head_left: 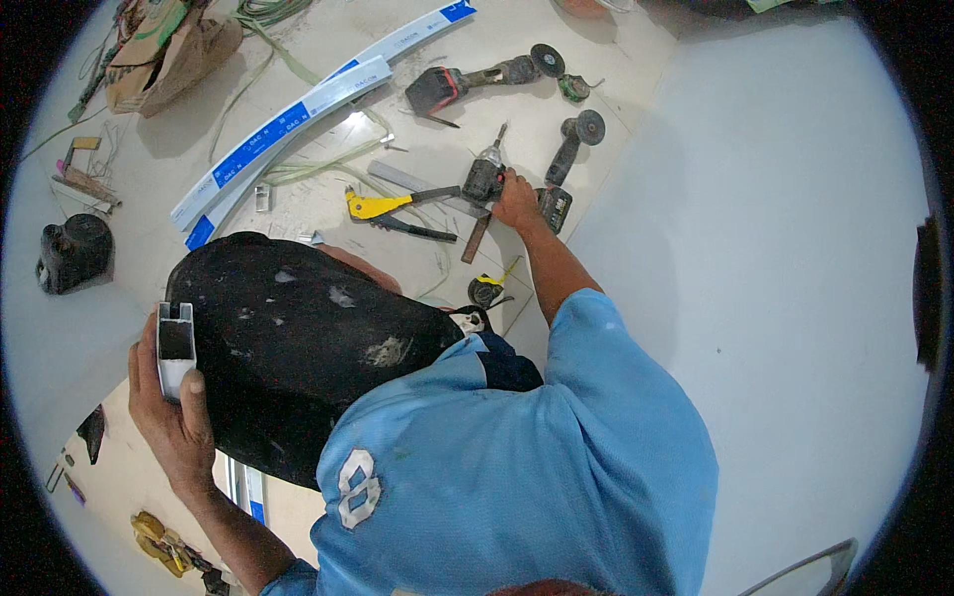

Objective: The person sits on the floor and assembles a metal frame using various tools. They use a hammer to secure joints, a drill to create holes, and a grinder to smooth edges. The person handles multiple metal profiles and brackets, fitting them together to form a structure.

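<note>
My left hand point(174, 422) is closed round a white hollow metal profile point(176, 370), its open end facing up beside my black-trousered knee. The thumb lies on the near side and the fingers run behind it. With my arm stretched forward, my right hand point(517, 201) grips a dark cordless drill point(484, 180) on the floor, its bit pointing away from me. Part of the drill's handle is hidden under the fingers. Left of it lies a riveter point(383, 205) with a yellow head and black handles. A cordless angle grinder point(564, 159) lies just right of the drill.
Long white profiles with blue film point(263, 137) cross the floor at the far left. Another cordless grinder point(477, 81), a tape measure point(486, 290) and a brown sack point(174, 60) lie around. A white wall point(775, 248) rises at the right. A black object point(75, 253) sits far left.
</note>
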Available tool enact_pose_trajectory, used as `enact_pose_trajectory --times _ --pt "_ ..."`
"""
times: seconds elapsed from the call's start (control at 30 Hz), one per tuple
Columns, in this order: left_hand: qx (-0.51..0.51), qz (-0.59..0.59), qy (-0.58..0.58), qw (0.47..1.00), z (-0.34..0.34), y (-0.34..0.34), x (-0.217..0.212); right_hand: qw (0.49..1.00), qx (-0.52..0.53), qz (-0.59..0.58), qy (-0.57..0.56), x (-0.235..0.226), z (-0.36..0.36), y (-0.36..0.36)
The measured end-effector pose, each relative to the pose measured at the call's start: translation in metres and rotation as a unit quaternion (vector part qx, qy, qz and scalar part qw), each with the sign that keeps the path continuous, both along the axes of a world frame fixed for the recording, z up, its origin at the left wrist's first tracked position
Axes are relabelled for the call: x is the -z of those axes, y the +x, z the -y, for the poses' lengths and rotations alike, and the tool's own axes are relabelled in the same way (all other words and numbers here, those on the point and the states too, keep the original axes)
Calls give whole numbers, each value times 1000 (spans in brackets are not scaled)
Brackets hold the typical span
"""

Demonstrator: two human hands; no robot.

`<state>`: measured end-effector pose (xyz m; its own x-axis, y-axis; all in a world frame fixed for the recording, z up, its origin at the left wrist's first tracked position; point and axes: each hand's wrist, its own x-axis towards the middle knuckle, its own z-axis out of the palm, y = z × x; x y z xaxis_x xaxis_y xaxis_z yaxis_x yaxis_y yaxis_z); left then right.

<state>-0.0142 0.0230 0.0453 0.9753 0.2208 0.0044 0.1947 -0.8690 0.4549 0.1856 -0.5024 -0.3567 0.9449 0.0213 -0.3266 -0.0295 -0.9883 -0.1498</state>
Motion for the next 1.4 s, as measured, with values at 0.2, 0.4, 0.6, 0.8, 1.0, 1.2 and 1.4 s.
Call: enact_pose_trajectory --times 0.2,0.4,0.6,0.8,1.0,1.2,1.4 --pt "-27 -21 -1 999 12 -10 -7 957 236 165 25 10 39 63" --pt "23 4 79 997 6 12 -19 900 402 88 146 33 129 96" --pt "-4 -26 50 998 8 3 -18 760 519 67 385 17 148 128" --pt "-2 -49 30 998 7 12 -20 738 433 216 471 -39 110 134" --pt "-22 -29 -1 999 28 -2 -24 659 252 210 677 -197 -48 108" --pt "-169 14 -61 984 34 -28 -43 589 -87 15 804 -302 -151 71" --pt "-100 103 -51 988 26 -54 -54 532 -96 -281 793 -358 -229 -1"
